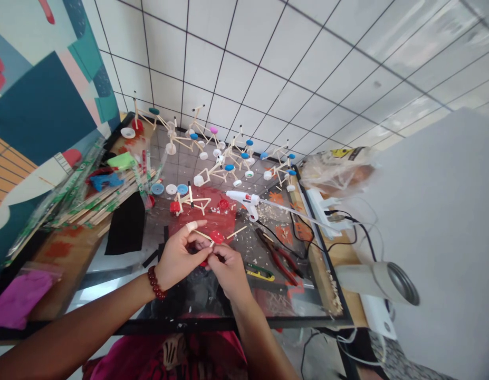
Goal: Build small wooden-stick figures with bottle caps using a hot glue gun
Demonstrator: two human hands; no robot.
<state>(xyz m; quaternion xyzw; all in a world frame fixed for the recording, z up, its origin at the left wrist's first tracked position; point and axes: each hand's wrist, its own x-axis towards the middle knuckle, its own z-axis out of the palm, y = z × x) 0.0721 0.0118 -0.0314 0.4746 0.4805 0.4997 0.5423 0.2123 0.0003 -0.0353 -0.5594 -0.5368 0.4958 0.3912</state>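
My left hand (183, 250), with a bandaged finger and a bead bracelet, pinches a small stick model fitted with red bottle caps (217, 237). From the other side my right hand (227, 268) closes on the same model, the fingertips of both hands nearly meeting. Thin wooden sticks (237, 232) jut out past the fingers; part of the model is hidden by them. Just beyond lies a stick model with a red cap (175, 207), by a loose red cap (223, 204). A white hot glue gun (244, 199) rests to the right.
Several finished-looking stick models (228, 158) with coloured caps stand at the back. Red-handled pliers (281, 261) and a yellow-green utility knife (260, 272) lie right. Bundled sticks (97, 208) and a black cloth (126, 224) are left. A power strip (319, 214) with cables borders the right edge.
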